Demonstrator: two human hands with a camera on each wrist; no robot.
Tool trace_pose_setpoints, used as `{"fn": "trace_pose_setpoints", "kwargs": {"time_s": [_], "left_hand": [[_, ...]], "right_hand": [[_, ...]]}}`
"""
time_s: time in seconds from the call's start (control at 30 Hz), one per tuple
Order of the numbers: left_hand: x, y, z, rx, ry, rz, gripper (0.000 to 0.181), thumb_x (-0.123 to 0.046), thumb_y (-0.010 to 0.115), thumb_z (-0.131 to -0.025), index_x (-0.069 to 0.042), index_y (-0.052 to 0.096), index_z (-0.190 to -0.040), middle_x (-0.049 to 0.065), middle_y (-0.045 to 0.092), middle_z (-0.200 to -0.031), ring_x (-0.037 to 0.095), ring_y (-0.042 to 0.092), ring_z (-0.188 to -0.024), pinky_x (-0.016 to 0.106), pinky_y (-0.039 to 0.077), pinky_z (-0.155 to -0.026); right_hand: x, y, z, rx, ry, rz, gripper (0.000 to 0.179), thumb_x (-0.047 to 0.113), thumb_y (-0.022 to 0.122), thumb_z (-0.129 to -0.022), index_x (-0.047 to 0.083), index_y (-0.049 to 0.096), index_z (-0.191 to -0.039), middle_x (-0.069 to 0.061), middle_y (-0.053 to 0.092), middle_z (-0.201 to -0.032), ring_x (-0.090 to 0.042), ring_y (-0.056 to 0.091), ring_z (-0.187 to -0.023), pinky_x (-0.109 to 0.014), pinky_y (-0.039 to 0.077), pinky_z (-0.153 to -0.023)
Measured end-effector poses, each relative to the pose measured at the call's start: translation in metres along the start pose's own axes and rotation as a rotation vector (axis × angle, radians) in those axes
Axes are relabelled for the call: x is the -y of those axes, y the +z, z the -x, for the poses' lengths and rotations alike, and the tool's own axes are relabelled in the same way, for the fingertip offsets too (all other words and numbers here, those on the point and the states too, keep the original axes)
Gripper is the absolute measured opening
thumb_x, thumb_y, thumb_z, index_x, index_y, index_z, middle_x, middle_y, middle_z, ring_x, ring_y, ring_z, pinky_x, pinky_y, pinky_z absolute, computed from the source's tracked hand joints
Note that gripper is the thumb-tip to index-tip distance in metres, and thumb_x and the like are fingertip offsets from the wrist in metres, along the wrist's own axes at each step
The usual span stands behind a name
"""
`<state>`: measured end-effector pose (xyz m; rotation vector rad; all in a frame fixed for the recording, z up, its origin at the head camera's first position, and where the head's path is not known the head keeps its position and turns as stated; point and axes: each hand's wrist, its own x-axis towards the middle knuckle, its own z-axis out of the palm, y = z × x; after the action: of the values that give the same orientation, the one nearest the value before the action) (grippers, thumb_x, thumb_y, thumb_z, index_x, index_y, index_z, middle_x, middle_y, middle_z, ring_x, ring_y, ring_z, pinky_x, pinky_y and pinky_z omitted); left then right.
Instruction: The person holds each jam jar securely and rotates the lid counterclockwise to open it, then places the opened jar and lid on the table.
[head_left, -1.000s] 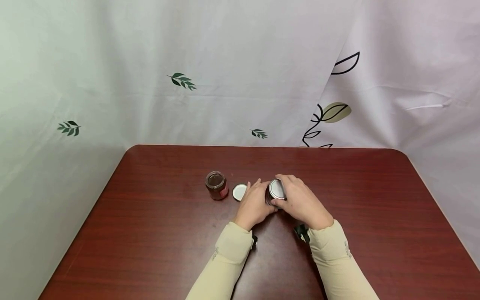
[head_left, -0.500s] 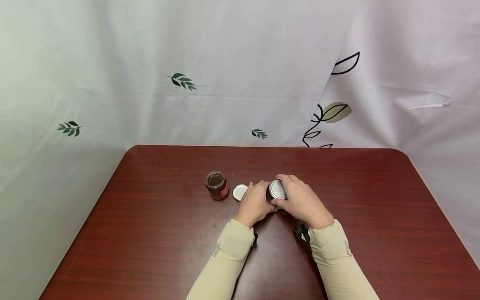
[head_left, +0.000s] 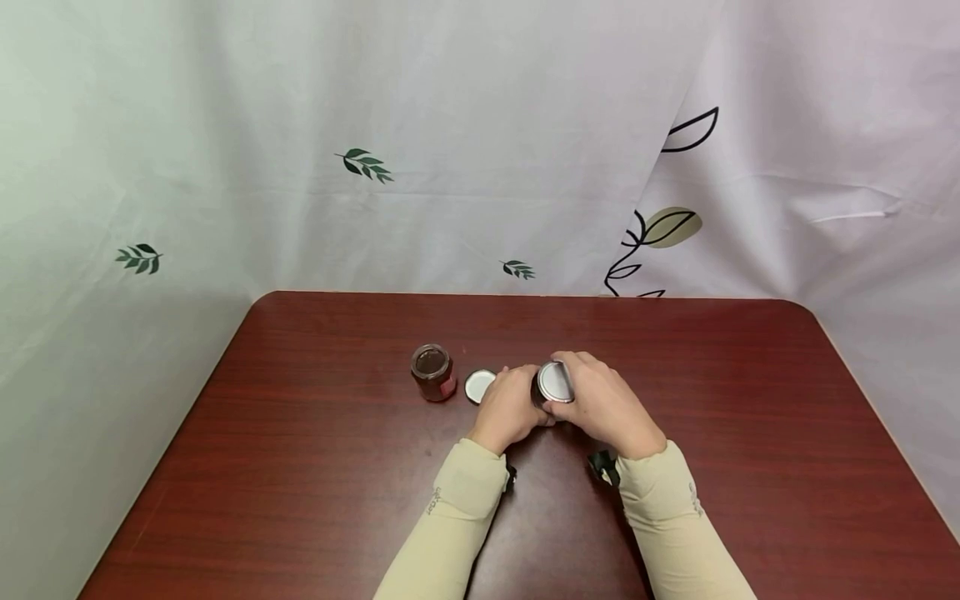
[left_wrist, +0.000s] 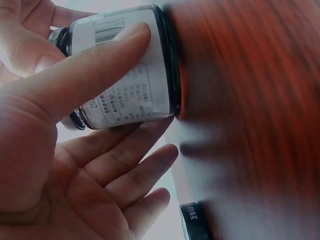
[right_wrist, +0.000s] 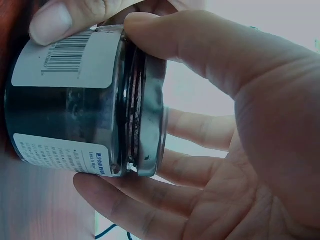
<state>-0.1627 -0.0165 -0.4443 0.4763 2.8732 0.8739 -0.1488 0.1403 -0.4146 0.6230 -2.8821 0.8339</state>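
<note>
A glass jar [right_wrist: 55, 115] with dark contents and white printed labels stands between both hands at the middle of the table. My left hand [head_left: 508, 408] grips its body, with the thumb [left_wrist: 100, 65] laid across the barcode label. On top, my right hand [head_left: 607, 408] holds the silvery lid [head_left: 555, 382], thumb at its near edge and fingers along the far side. In the right wrist view, the glass threads show in a narrow gap below the lid's rim [right_wrist: 150, 120]. Much of the jar's body is hidden by the hands in the head view.
Left of the hands an open jar [head_left: 432, 379] of dark contents stands upright on the reddish-brown table [head_left: 300, 467]. A loose lid [head_left: 478, 386] lies white side up between that jar and the left hand. A pale patterned curtain [head_left: 450, 225] hangs behind the table.
The left hand's fingers have drawn in slightly around the jar. The right hand stays on the lid, and the jar stands in nearly the same place.
</note>
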Motion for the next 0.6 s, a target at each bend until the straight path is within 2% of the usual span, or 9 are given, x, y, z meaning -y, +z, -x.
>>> {"fn": "trace_pose_setpoints", "kwargs": {"time_s": [0.27, 0.43, 0.53, 0.6], "left_hand": [[0.0006, -0.0011, -0.0003, -0.01, -0.004, 0.005, 0.062, -0.017, 0.095, -0.066, -0.006, 0.068, -0.122, 0.006, 0.073, -0.111, 0.029, 0.065, -0.111, 0.04, 0.036, -0.113], [-0.0001, -0.004, 0.0005, -0.038, 0.01, 0.007, 0.059, -0.018, 0.095, -0.065, -0.009, 0.071, -0.118, 0.003, 0.074, -0.106, 0.025, 0.068, -0.102, 0.038, 0.051, -0.095], [-0.0006, -0.006, 0.0007, -0.05, 0.011, 0.018, 0.057, -0.018, 0.095, -0.066, -0.011, 0.071, -0.117, 0.002, 0.074, -0.103, 0.022, 0.069, -0.098, 0.036, 0.054, -0.084], [-0.0007, -0.0071, 0.0009, -0.056, 0.014, 0.021, 0.056, -0.018, 0.094, -0.066, -0.011, 0.071, -0.117, 0.002, 0.074, -0.103, 0.022, 0.069, -0.097, 0.036, 0.054, -0.084]], "right_hand": [[-0.0019, 0.0005, -0.0014, -0.025, -0.023, 0.009, 0.058, 0.012, 0.088, -0.071, -0.005, 0.063, -0.12, -0.018, 0.068, -0.112, -0.031, 0.067, -0.093, -0.046, 0.054, -0.08], [-0.002, -0.0014, -0.0024, -0.051, -0.022, 0.002, 0.059, 0.014, 0.089, -0.069, -0.004, 0.064, -0.12, -0.018, 0.069, -0.111, -0.031, 0.067, -0.091, -0.047, 0.054, -0.078], [-0.0017, -0.0029, -0.0024, -0.061, -0.024, -0.008, 0.06, 0.015, 0.089, -0.069, -0.004, 0.064, -0.121, -0.018, 0.068, -0.112, -0.032, 0.067, -0.093, -0.047, 0.054, -0.079], [-0.0017, -0.0035, -0.0026, -0.065, -0.025, -0.015, 0.061, 0.015, 0.089, -0.07, -0.004, 0.064, -0.122, -0.018, 0.068, -0.114, -0.032, 0.067, -0.095, -0.047, 0.054, -0.08]]}}
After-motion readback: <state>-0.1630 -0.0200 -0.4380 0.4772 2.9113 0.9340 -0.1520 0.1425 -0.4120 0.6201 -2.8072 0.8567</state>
